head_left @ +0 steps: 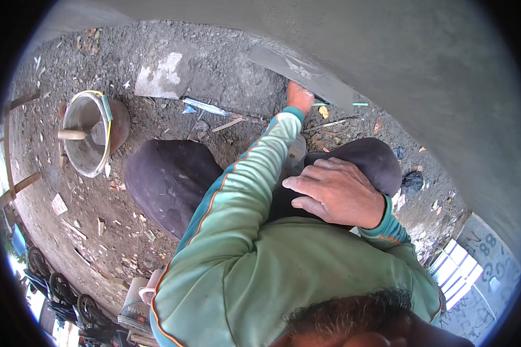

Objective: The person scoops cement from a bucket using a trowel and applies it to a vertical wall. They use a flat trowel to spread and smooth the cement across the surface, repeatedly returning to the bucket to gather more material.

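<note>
My left hand (300, 96) reaches forward to the foot of the grey plastered wall (411, 52). It is closed on a long, flat, grey plastering float (307, 72), whose blade lies along the wall's lower edge; the handle is mostly hidden by the hand. My right hand (338, 194) rests on my bent right knee, holding nothing, with fingers loosely apart. On the left stands a mortar-stained bucket (121, 124) with a yellow and teal handle. Inside it a tool with a wooden handle (71, 135) leans over the rim.
A flat square board (162, 75) smeared with pale mortar lies on the dirt ahead. Nearer, a white stick-like object (205, 107) lies among debris. Wooden stakes (26, 182) stand at far left, with parked motorbikes (61, 286) behind. A marked grey panel (483, 260) is at lower right.
</note>
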The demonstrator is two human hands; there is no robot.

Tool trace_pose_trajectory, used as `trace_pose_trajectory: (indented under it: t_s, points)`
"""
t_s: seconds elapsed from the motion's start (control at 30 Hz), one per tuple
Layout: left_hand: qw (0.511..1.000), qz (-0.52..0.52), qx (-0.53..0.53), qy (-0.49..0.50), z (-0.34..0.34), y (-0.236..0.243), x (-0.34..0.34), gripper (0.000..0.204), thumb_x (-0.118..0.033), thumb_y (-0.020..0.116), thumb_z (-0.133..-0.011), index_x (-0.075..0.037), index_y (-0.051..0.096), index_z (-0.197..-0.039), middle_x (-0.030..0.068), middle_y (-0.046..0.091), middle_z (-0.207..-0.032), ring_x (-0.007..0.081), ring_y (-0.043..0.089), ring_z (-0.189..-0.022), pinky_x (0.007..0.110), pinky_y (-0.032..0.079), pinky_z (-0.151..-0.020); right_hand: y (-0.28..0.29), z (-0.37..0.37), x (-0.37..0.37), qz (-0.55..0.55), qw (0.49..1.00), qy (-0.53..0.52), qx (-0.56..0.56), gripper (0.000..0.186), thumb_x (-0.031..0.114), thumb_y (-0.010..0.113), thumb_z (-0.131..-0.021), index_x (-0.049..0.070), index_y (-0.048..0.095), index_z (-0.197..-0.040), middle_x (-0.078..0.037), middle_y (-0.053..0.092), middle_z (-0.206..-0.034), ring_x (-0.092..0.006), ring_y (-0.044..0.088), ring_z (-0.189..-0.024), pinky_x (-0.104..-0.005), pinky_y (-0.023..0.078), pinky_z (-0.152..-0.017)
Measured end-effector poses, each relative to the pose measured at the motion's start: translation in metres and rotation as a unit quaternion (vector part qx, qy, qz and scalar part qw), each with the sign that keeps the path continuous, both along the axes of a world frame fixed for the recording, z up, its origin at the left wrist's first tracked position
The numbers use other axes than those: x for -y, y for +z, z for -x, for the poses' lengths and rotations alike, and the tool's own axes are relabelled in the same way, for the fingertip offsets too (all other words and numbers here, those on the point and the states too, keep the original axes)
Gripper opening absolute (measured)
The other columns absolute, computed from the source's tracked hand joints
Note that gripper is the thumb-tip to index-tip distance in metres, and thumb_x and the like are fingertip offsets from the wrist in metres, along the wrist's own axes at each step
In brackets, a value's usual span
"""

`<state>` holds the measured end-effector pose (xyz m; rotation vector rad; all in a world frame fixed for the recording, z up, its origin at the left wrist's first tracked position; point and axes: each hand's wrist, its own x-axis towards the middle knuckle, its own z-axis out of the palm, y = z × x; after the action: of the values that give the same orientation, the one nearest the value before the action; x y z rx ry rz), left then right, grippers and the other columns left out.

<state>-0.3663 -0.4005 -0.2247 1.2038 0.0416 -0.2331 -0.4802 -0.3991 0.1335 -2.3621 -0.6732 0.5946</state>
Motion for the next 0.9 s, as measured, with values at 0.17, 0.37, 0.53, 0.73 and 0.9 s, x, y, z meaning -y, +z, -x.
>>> trace_pose_trajectory:
  t_s: [0.17,0.37,0.53,0.73,0.9]
  points:
    - [0.975,-0.094,-0.186,-0.081,-0.047,0.03,-0.027,0.034,0.003,0.053,-0.089,0.001,0.053,-0.124,0.0159,0.07,-0.102,0.028,0.07,-0.068,0.036,0.056,-0.054,-0.002,-0.007,0.002,0.029,1.0,-0.007,-0.011,0.033,0.027,0.073,-0.085,0.01,0.065,-0.113,-0.009,0.063,-0.089,-0.0296,0.064,-0.087,-0.0428,0.054,-0.075]
    - [0.977,-0.078,-0.161,-0.115,-0.08,0.084,-0.047,0.031,0.0,0.05,-0.093,-0.001,0.048,-0.124,0.0166,0.068,-0.092,0.0254,0.066,-0.058,0.035,0.054,-0.046,0.0,-0.011,-0.007,0.044,0.999,-0.001,-0.02,0.033,0.026,0.072,-0.086,0.01,0.065,-0.113,-0.009,0.064,-0.09,-0.0298,0.065,-0.088,-0.0431,0.054,-0.075]
    - [0.941,-0.213,0.248,-0.09,-0.086,0.263,-0.024,0.037,-0.02,0.064,-0.081,0.009,0.053,-0.101,0.0238,0.065,-0.07,0.0413,0.069,-0.073,0.05,0.056,-0.066,-0.004,-0.018,-0.015,0.048,0.998,0.008,-0.034,0.033,0.026,0.072,-0.085,0.01,0.066,-0.113,-0.01,0.066,-0.094,-0.0315,0.065,-0.089,-0.0441,0.054,-0.077]
    - [0.941,-0.117,0.316,0.013,-0.083,0.32,-0.04,0.031,-0.012,0.063,-0.079,0.003,0.061,-0.106,0.0202,0.072,-0.089,0.0427,0.07,-0.086,0.049,0.055,-0.082,-0.007,-0.023,-0.027,0.078,0.997,0.019,0.005,0.03,0.027,0.071,-0.086,0.01,0.066,-0.11,-0.011,0.067,-0.097,-0.033,0.065,-0.091,-0.0445,0.053,-0.079]
    - [0.88,-0.313,0.325,0.151,-0.081,0.076,-0.087,0.028,-0.011,0.062,-0.088,-0.001,0.067,-0.113,0.0141,0.072,-0.111,0.0316,0.069,-0.101,0.04,0.054,-0.09,-0.003,-0.028,-0.044,0.063,0.997,0.028,-0.036,0.029,0.028,0.069,-0.088,0.01,0.067,-0.111,-0.009,0.065,-0.092,-0.0312,0.065,-0.089,-0.0444,0.053,-0.078]
